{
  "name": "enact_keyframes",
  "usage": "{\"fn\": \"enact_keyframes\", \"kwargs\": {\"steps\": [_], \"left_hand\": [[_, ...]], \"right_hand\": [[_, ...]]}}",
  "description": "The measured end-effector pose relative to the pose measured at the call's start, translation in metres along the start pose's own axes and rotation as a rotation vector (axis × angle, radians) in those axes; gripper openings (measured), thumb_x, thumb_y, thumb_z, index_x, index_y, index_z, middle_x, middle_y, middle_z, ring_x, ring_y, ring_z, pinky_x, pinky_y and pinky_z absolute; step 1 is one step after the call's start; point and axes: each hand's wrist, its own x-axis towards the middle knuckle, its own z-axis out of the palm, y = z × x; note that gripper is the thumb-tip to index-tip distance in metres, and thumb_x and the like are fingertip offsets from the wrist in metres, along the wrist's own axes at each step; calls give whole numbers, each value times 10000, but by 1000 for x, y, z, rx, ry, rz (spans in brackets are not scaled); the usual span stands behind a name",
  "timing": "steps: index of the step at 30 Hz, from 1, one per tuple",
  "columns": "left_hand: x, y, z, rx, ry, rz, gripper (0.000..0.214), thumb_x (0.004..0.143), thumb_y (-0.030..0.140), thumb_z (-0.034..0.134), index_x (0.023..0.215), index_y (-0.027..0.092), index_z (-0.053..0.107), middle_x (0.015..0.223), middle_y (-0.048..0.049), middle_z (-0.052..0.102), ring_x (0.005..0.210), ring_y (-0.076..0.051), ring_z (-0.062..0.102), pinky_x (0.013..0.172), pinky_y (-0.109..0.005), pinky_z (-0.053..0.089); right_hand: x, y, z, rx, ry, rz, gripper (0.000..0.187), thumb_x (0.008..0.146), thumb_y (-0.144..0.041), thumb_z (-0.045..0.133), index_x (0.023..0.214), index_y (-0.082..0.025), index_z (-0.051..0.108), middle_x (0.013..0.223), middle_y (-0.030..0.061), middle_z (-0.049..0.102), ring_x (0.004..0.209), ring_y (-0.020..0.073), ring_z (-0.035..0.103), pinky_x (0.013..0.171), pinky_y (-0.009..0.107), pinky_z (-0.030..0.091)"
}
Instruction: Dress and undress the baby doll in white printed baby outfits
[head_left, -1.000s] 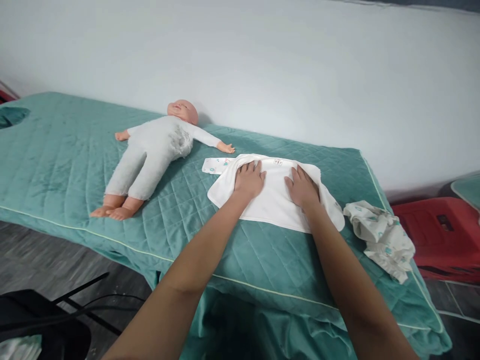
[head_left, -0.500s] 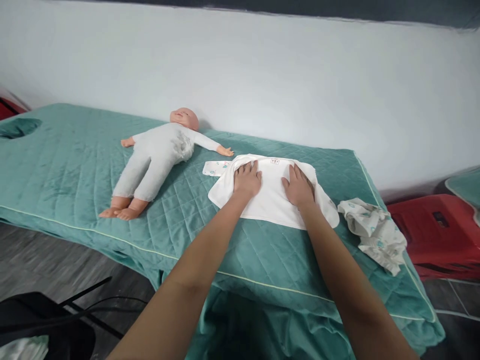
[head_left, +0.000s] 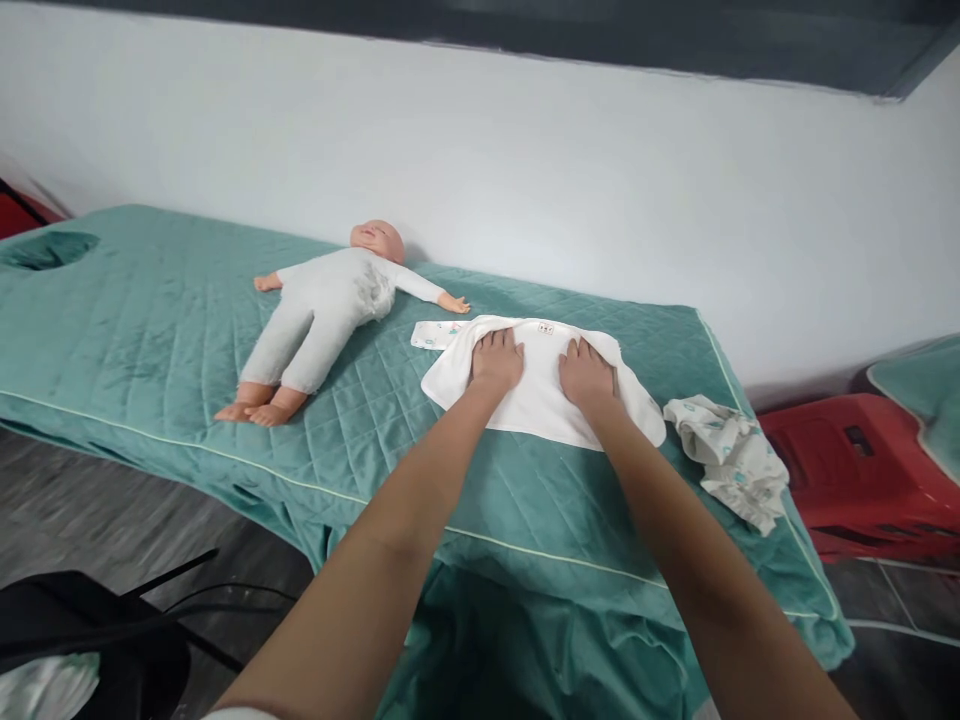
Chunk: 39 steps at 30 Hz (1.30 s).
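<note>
A white baby garment (head_left: 537,405) lies spread on the teal quilted bed (head_left: 150,340), near its right end. My left hand (head_left: 495,360) rests flat on the garment's left half, fingers stretched out. My right hand (head_left: 586,372) lies flat on its right half, fingers apart too. Neither hand holds anything. A patterned sleeve (head_left: 433,335) pokes out from under the garment's left edge. A baby doll (head_left: 330,305) in a pale grey suit lies on its back to the left, one arm reaching toward the garment.
A crumpled patterned cloth (head_left: 731,458) sits at the bed's right end. Red plastic stools (head_left: 862,470) stand on the floor to the right. A white wall runs behind the bed. A black chair (head_left: 97,640) is at the bottom left.
My right hand has slid a little to the left on the garment, closer to my left hand. The camera has tilted up slightly. The doll and the crumpled cloth have not moved.
</note>
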Motion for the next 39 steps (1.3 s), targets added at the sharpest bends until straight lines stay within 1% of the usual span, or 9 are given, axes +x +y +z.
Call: {"fn": "enact_keyframes", "kwargs": {"steps": [5, 12, 17, 21, 23, 27, 31, 34, 39], "left_hand": [[-28, -1, 1, 40, 22, 86, 662, 1026, 389, 207, 1553, 2, 315, 1650, -183, 278, 1557, -291, 208, 1283, -447, 147], [-73, -9, -5, 34, -5, 174, 655, 1032, 399, 214, 1538, 7, 352, 1655, -197, 247, 1560, -266, 211, 1285, -401, 167], [-112, -19, -11, 32, 64, 284, 549, 1019, 306, 276, 1492, 80, 439, 1635, -156, 330, 1539, -261, 276, 1271, -457, 209], [-141, -46, -19, -87, 124, 389, 447, 992, 241, 334, 1370, 149, 552, 1583, -85, 444, 1513, -198, 327, 1276, -413, 222], [-144, -67, -24, -174, 184, 345, 413, 987, 240, 355, 1332, 183, 574, 1538, -59, 506, 1488, -171, 365, 1269, -373, 243], [-122, -109, -32, -237, 289, -55, 437, 986, 312, 391, 1361, 149, 546, 1378, -129, 632, 1310, -239, 554, 1140, -402, 419], [-85, -130, -35, -158, 190, -27, 506, 1004, 359, 374, 1479, 207, 458, 1500, -96, 544, 1420, -241, 460, 1225, -457, 289], [-59, -137, -35, -151, 96, 40, 520, 1022, 393, 324, 1514, 253, 419, 1593, -44, 434, 1504, -189, 344, 1264, -450, 202], [-24, -155, -33, -143, 63, 25, 533, 1029, 446, 289, 1532, 312, 403, 1581, -7, 454, 1522, -197, 309, 1265, -476, 175]], "right_hand": [[-22, -7, 4, 49, 31, -229, 591, 1054, -344, 202, 1513, -37, 412, 1609, 209, 352, 1515, 296, 305, 1226, 489, 238], [-59, 0, 3, 48, -55, -241, 700, 1049, -521, 228, 1572, -65, 311, 1654, 208, 229, 1550, 316, 204, 1232, 508, 215], [-92, 5, -1, 44, -21, -272, 677, 1047, -504, 280, 1557, -64, 350, 1643, 206, 264, 1538, 330, 242, 1223, 505, 257], [-131, 8, -4, 72, 39, -328, 660, 1049, -491, 280, 1547, -68, 371, 1640, 198, 279, 1537, 314, 255, 1221, 507, 283], [-151, 9, -6, 91, 47, -366, 661, 1044, -508, 286, 1554, -96, 367, 1643, 182, 279, 1540, 302, 252, 1222, 515, 289], [-175, 3, -13, 136, 23, -412, 666, 1038, -520, 302, 1580, -133, 319, 1655, 153, 261, 1548, 270, 237, 1238, 501, 281], [-148, -18, -20, 223, -36, -451, 650, 1047, -490, 269, 1587, -129, 294, 1655, 155, 268, 1551, 261, 229, 1243, 506, 270], [-96, -44, -18, 246, -76, -445, 644, 1046, -466, 260, 1565, -89, 327, 1648, 180, 277, 1544, 278, 246, 1239, 498, 266], [-6, -86, 0, 155, -134, -401, 673, 1037, -450, 303, 1536, 0, 336, 1646, 226, 253, 1545, 312, 225, 1242, 464, 231]]}}
